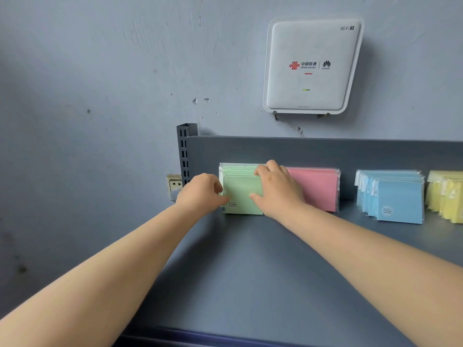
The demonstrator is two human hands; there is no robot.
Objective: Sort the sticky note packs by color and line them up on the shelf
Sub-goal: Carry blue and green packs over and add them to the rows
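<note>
A row of green sticky note packs (240, 194) stands upright at the left end of the grey shelf (250, 271). My left hand (203, 194) grips the left edge of the front green pack, thumb on its face. My right hand (278, 191) holds the green row's right side, fingers curled over the top and thumb on the front. Pink packs (320, 189) stand right beside it, partly hidden by my right hand. Further right stand blue packs (398, 199) and yellow packs (448, 199), the latter cut off by the frame edge.
The shelf's back panel (325, 151) runs behind the packs, with a slotted upright post (184, 154) at its left end. A white router (310, 66) hangs on the wall above. A wall socket (174, 182) sits left of the post.
</note>
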